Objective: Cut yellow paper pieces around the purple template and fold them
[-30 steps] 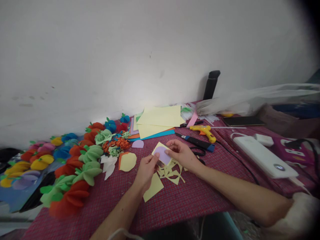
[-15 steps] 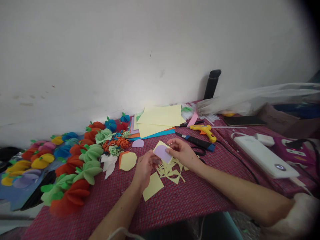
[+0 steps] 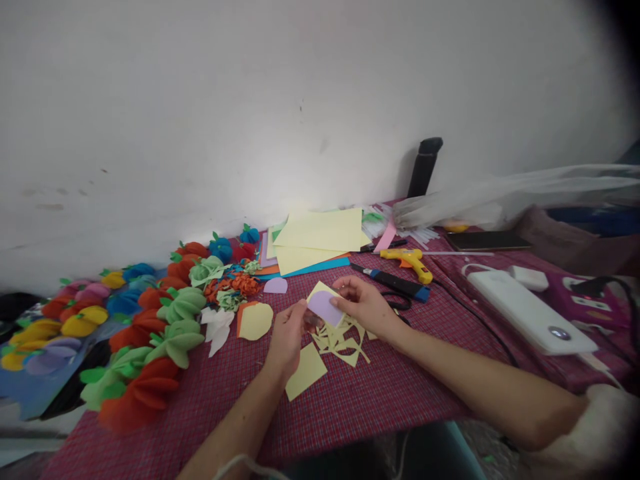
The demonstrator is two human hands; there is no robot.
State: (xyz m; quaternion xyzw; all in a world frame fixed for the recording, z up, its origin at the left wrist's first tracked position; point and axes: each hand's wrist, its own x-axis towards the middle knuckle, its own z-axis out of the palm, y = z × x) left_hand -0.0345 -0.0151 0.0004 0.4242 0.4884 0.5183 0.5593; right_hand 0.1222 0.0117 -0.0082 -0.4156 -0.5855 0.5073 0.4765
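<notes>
My right hand [image 3: 364, 303] pinches a small piece of pale yellow paper with a lilac paper shape [image 3: 324, 307] laid on it, held just above the red checked tablecloth [image 3: 350, 400]. My left hand [image 3: 289, 335] is closed at the lower left edge of the same piece, its fingertips touching it. Under the hands lie yellow paper offcuts [image 3: 343, 341] and a yellow square [image 3: 306, 372].
Paper flowers [image 3: 150, 333] in many colours fill the left side. A yellow and orange cut shape [image 3: 255, 321] and a lilac one [image 3: 276, 287] lie nearby. Coloured sheets [image 3: 315, 240], a yellow glue gun [image 3: 410, 263], scissors [image 3: 395, 301], a utility knife [image 3: 390, 283] and a white power strip [image 3: 530, 310] lie behind.
The paper piece has tilted slightly in my right hand. My left hand has slid a little lower and left along its edge. Nothing else has moved.
</notes>
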